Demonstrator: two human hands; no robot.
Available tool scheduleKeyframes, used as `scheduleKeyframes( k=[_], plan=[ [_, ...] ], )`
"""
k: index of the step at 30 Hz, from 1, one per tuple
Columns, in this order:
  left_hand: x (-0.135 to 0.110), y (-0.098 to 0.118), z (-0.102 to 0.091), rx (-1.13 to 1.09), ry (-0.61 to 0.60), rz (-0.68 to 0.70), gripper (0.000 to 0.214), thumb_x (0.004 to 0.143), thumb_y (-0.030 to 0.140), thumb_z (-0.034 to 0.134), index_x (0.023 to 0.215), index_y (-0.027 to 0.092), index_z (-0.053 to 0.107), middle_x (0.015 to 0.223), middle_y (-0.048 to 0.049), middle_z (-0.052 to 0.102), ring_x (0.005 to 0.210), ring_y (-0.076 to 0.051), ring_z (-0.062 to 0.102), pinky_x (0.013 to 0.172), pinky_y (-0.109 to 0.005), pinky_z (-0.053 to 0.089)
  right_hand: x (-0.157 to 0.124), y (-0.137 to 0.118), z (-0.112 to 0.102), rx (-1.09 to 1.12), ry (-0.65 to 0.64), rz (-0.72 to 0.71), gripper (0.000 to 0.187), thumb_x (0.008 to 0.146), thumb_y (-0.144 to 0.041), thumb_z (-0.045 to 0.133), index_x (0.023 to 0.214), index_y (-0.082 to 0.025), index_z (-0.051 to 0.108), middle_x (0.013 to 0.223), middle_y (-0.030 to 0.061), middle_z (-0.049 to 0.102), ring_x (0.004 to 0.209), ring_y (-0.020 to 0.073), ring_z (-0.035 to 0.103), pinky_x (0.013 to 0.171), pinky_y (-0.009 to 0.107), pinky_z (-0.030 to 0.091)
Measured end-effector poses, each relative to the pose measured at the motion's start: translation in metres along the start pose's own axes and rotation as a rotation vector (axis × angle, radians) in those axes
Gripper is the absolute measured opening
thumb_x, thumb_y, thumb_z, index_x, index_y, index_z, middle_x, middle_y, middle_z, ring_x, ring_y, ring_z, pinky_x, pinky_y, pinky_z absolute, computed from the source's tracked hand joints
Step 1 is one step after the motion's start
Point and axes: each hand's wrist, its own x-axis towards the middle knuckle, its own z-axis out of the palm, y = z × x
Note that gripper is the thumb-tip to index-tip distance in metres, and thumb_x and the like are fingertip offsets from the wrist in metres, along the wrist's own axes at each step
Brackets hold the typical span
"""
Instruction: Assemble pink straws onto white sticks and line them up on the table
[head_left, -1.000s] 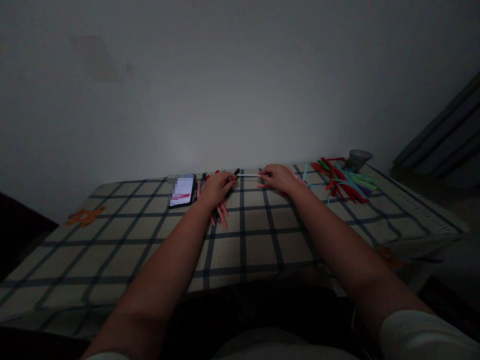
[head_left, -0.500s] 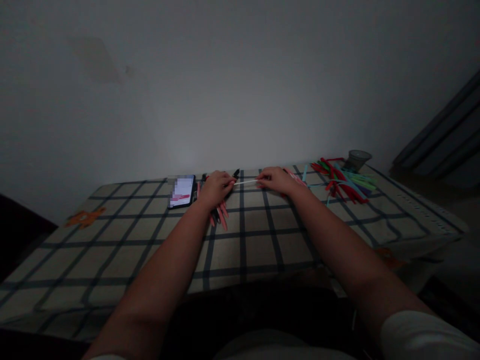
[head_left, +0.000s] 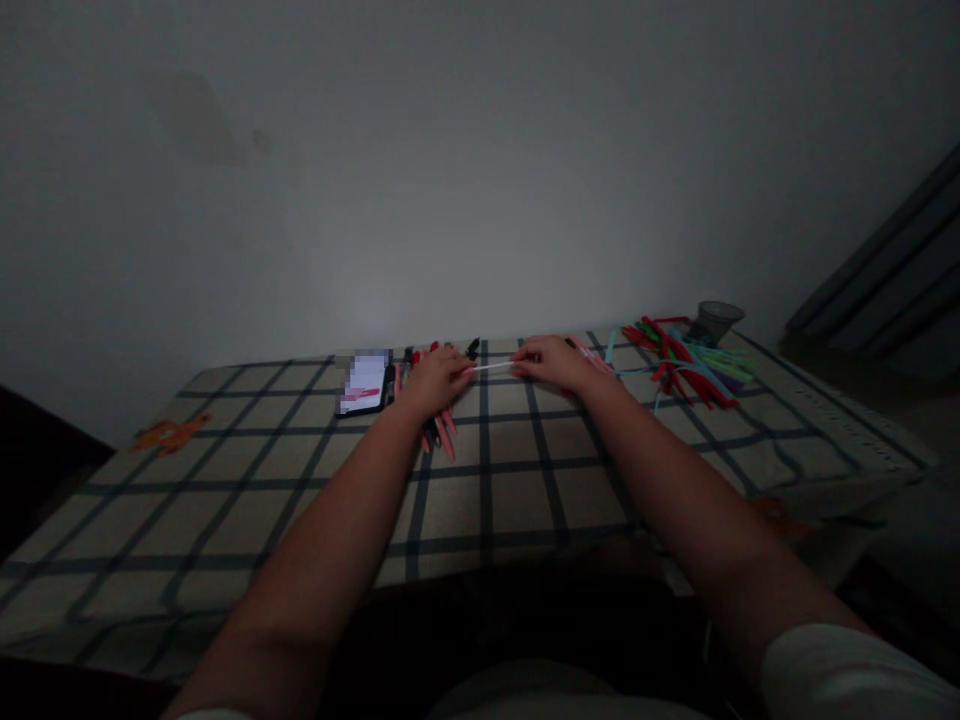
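Both my arms reach across a checked tablecloth (head_left: 517,480) toward the far edge. My left hand (head_left: 433,380) and my right hand (head_left: 551,360) each pinch one end of a thin white stick (head_left: 493,367) held between them just above the cloth. Under and beside my left hand lie several pink and dark pen-like pieces (head_left: 442,432). A small black piece (head_left: 472,347) lies just behind the stick. More pink pieces (head_left: 592,355) show past my right hand.
A lit phone (head_left: 364,383) lies left of my left hand. A pile of red, green and blue strips (head_left: 690,360) and a small cup (head_left: 716,320) sit at the far right. Orange prints (head_left: 169,433) mark the cloth. A plain wall stands behind.
My hands have drawn closer together and the white stick between them looks shorter. The black piece that was at my left fingertips now lies on the cloth behind.
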Motion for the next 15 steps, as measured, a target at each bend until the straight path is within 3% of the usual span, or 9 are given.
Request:
scheduleKeyframes(
  k=[6, 15],
  plan=[
    [0.0, 0.017, -0.003, -0.005, -0.09, 0.024, 0.027, 0.092, 0.036, 0.049, 0.093, 0.021, 0.071, 0.086, -0.0056, 0.068, 0.087, -0.02, 0.059, 0.083, -0.035, 0.041, -0.001, -0.012, 0.008, 0.054, -0.037, -0.088, 0.019, 0.083, -0.024, 0.061, 0.094, -0.015, 0.075, 0.086, 0.0071, 0.071, 0.079, 0.0155, 0.06, 0.069, 0.025, 0.042],
    [-0.001, 0.028, -0.008, -0.061, -0.12, -0.007, 0.029, 0.09, 0.033, 0.051, 0.111, 0.025, 0.07, 0.091, -0.0051, 0.071, 0.086, -0.02, 0.061, 0.081, -0.035, 0.04, -0.001, -0.019, 0.012, 0.091, -0.107, -0.098, 0.021, 0.085, -0.027, 0.06, 0.096, -0.017, 0.074, 0.086, 0.0059, 0.069, 0.078, 0.0148, 0.06, 0.069, 0.024, 0.042]
  ],
)
